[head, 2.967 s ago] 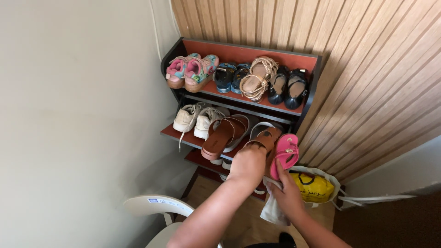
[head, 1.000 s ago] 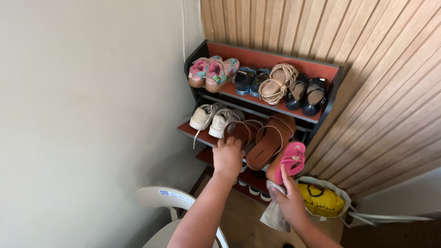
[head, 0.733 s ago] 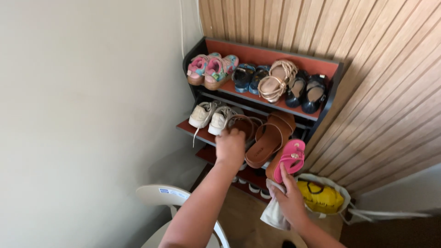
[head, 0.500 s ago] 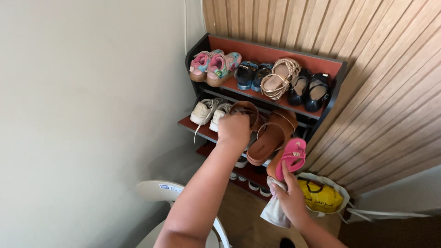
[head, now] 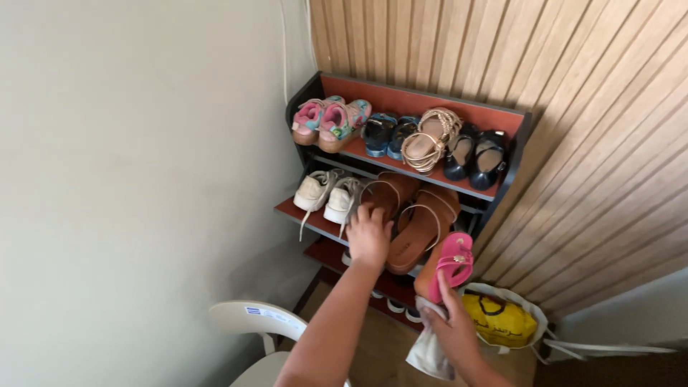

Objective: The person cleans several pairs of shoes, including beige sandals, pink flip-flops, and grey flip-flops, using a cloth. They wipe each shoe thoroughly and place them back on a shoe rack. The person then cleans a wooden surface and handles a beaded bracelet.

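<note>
Reaching out over the middle shelf of the dark, red-boarded shoe rack [head: 505,143], the left hand [head: 369,233] lies palm-down with fingers spread on the heel end of a brown leather strappy sandal [head: 383,195], not clenched round it but pressing it flat; I cannot tell whether the fingertips hook its edge. Just right of it lies a matching brown sandal [head: 423,228], and just left a pair of white lace-up sneakers [head: 330,197]. The right hand [head: 448,333], nearer and lower, is closed on a pink flip-flop sandal [head: 451,259] held upright by its heel, together with a pale grey cloth [head: 430,351] bunched in the same palm. On the far top shelf sit pink children's sandals [head: 330,120], dark blue shoes [head: 385,132], beige braided sandals [head: 428,136] and black flats [head: 476,154]. A yellow bag [head: 498,319] slumps on the floor at the right, and a white plastic chair [head: 254,322] stands near at the left. To seat the brown sandal well, I would judge that it should slide straight back along the shelf, toe toward the wall, parallel to its partner and clear of the sneaker laces.
</note>
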